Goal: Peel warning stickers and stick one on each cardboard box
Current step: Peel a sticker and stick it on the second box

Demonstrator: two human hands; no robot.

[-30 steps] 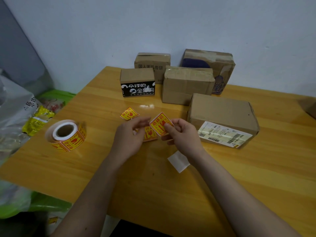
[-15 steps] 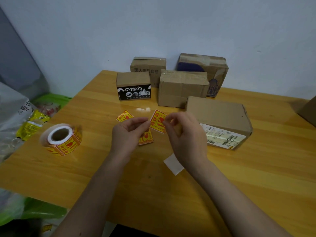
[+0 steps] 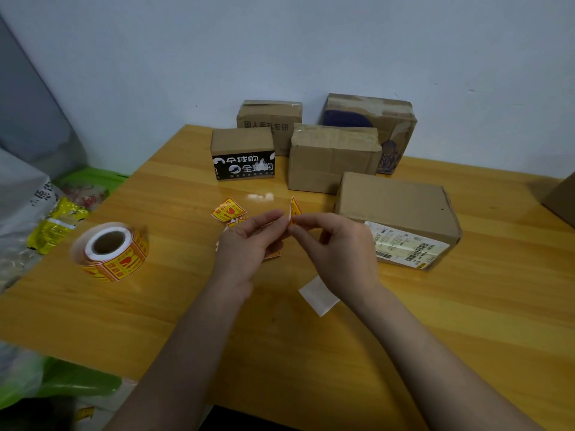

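Observation:
My left hand (image 3: pixel 249 244) and my right hand (image 3: pixel 339 250) meet over the middle of the wooden table (image 3: pixel 311 353). Between their fingertips they pinch one orange-and-yellow warning sticker (image 3: pixel 294 209), which stands on edge. Other loose stickers (image 3: pixel 228 210) lie on the table just behind and under my left hand. The sticker roll (image 3: pixel 110 251) lies at the left. Several cardboard boxes stand behind: a black-printed box (image 3: pixel 242 154), a taped plain box (image 3: pixel 333 157), and, closest to my right hand, a flat box with a shipping label (image 3: pixel 395 213).
A white backing paper (image 3: pixel 319 295) lies near my right wrist. Two more boxes (image 3: pixel 270 119) stand against the wall. Plastic bags and packets (image 3: pixel 53 225) are piled off the table's left edge. Another box corner (image 3: pixel 563 197) shows at the far right.
The sticker faced me flat a second ago; now it is turned on edge between both hands' fingertips. My right hand has shifted slightly right and its fingers have bent over the sticker.

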